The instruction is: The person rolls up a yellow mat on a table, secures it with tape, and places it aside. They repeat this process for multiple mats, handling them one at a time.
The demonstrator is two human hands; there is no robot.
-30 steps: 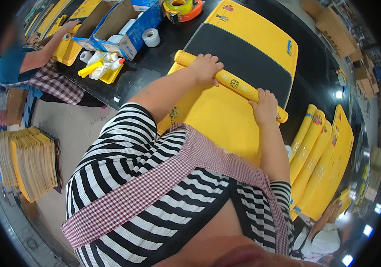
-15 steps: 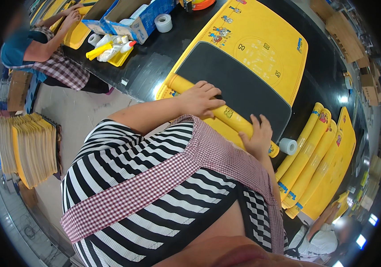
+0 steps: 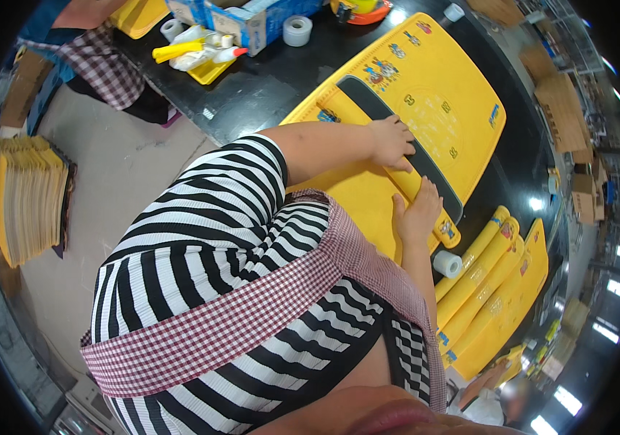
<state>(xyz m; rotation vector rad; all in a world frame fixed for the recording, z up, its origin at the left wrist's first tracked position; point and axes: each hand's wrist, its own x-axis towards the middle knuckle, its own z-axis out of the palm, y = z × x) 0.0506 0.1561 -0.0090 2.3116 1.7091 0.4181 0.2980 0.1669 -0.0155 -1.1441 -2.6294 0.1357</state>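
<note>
A partly rolled yellow mat [image 3: 406, 180] lies slantwise before me, yellow side outward. A narrow strip of its dark grey underside [image 3: 365, 96] shows flat beyond the roll. It rests on other yellow mats [image 3: 469, 94] printed with small cartoon figures and a circle. My left hand [image 3: 392, 142] lies over the middle of the roll, fingers stretched forward and partly spread. Nearer the roll's right end, my right hand [image 3: 420, 210] presses against it with straight fingers and the thumb apart. Neither hand is wrapped round the roll.
A roll of white tape [image 3: 447, 264] stands by my right hand, beside several rolled yellow mats [image 3: 478, 272]. At the back left are a blue box [image 3: 252, 29], another tape roll [image 3: 297, 31] and a yellow tray [image 3: 212, 71]. Another person's checked apron [image 3: 103, 61] shows at upper left.
Both hands have pushed the roll away from me. Much less of the dark underside shows flat now. My left hand has come closer to the right one, and the view has shifted.
</note>
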